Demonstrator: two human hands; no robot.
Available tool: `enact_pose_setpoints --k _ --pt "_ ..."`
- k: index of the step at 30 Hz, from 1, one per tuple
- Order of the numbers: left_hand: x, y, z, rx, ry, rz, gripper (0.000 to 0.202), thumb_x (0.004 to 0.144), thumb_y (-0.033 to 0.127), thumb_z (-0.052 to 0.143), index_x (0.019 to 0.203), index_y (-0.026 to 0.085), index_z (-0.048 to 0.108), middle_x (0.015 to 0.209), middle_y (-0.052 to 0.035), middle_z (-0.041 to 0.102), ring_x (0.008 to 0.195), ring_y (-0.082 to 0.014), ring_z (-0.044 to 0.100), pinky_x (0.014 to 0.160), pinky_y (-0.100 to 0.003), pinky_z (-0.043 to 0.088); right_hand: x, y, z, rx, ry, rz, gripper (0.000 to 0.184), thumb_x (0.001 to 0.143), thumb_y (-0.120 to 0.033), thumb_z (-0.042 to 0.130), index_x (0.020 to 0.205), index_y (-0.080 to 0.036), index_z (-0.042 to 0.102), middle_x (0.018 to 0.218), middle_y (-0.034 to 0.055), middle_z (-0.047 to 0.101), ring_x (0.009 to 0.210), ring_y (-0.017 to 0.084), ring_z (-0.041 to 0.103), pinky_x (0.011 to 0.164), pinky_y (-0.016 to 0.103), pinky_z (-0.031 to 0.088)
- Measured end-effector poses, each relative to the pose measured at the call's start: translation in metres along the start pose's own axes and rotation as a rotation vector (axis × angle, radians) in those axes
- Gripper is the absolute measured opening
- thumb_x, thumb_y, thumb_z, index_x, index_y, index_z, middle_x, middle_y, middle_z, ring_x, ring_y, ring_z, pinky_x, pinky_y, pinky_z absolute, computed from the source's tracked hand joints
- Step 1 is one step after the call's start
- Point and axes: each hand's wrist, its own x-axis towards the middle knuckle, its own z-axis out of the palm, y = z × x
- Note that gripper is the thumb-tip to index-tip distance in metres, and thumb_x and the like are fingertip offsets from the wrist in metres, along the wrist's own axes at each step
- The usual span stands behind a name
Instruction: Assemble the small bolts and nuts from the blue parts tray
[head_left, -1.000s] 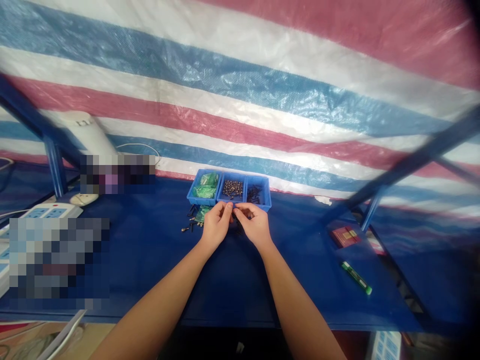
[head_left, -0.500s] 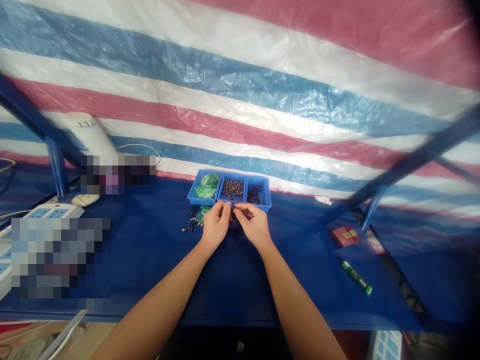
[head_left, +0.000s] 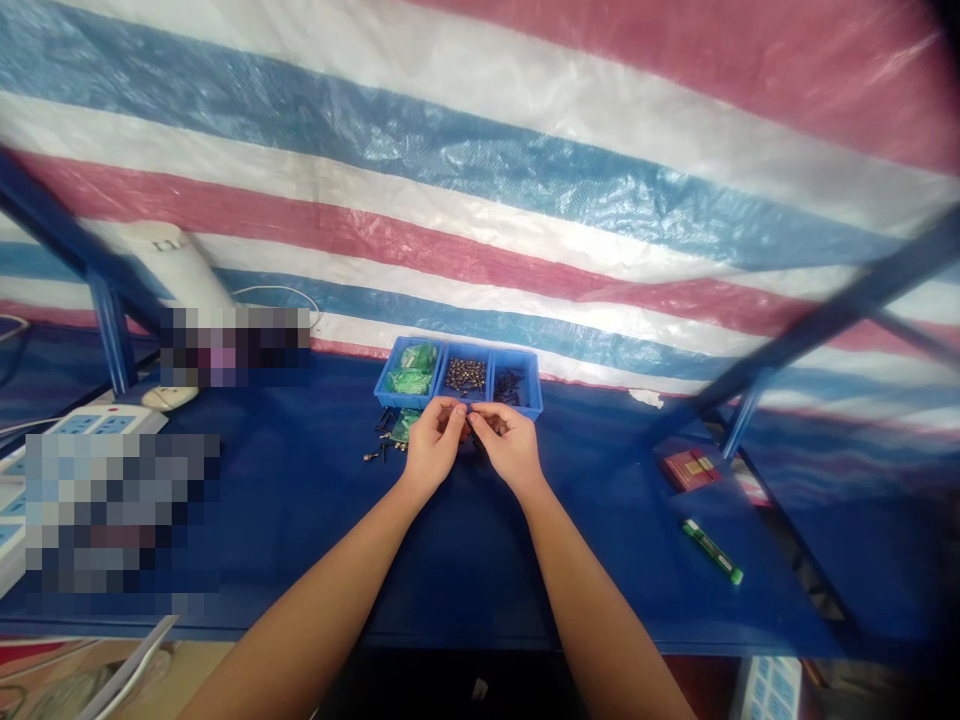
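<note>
My left hand (head_left: 433,440) and my right hand (head_left: 508,440) meet fingertip to fingertip in front of a blue three-part bin (head_left: 517,409). Both are closed in a pinch, and whatever sits between the fingers is too small and hidden to name. Green packets (head_left: 409,381) fill the bin's left compartment. Brass-coloured small fittings (head_left: 466,376) lie in the middle one, and black screw-like pieces (head_left: 508,385) in the right one. Beside my left hand, several loose dark and brass pieces (head_left: 384,438) and another green packet (head_left: 403,425) rest on the blue table.
White power strips (head_left: 112,425) lie at the left, near a white cylinder (head_left: 184,268). On the right are a red box (head_left: 688,468) and a green tube (head_left: 711,551). Blue frame posts (head_left: 112,330) flank the table (head_left: 615,540); a striped sheet (head_left: 480,190) hangs behind.
Both hands stay at the same spot before the bin. Their fingers have shifted only slightly, with the left fingers a little higher.
</note>
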Motion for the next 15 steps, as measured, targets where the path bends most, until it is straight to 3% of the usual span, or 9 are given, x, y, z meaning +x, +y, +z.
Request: enact_pose_setpoints --k 3,11,15 --pt "0.001 -0.002 0.001 -0.013 -0.028 0.012 0.026 0.088 0.044 0.055 0.096 0.019 0.058 0.071 -0.0001 0.063 0.062 -0.0130 0.060 0.061 -0.024 0.049 0.001 0.002 0.000 0.042 0.015 0.028 0.022 0.079 -0.034 0.067 0.095 -0.019 0.073 0.086 0.0058 0.074 0.074 0.020 0.068 0.072 0.033 0.056" --pt "-0.001 0.003 -0.002 0.244 0.015 0.063 0.035 0.092 0.045 0.048 0.072 0.018 0.057 0.058 0.0024 0.057 0.053 -0.0106 0.053 0.056 -0.022 0.041 0.005 0.001 -0.001 0.241 -0.020 0.183 0.026 0.073 -0.036 0.073 0.091 -0.018 0.073 0.079 0.0045 0.073 0.069 0.017 0.067 0.068 0.031 0.055" --pt "-0.002 0.010 -0.001 0.238 0.014 0.054 0.035 0.094 0.044 0.042 0.078 0.018 0.060 0.058 0.0022 0.058 0.054 -0.0115 0.054 0.058 -0.022 0.041 0.011 0.006 -0.008 0.312 0.121 0.275 0.027 0.071 -0.035 0.075 0.090 -0.016 0.072 0.079 0.0050 0.072 0.066 0.015 0.066 0.063 0.028 0.054"
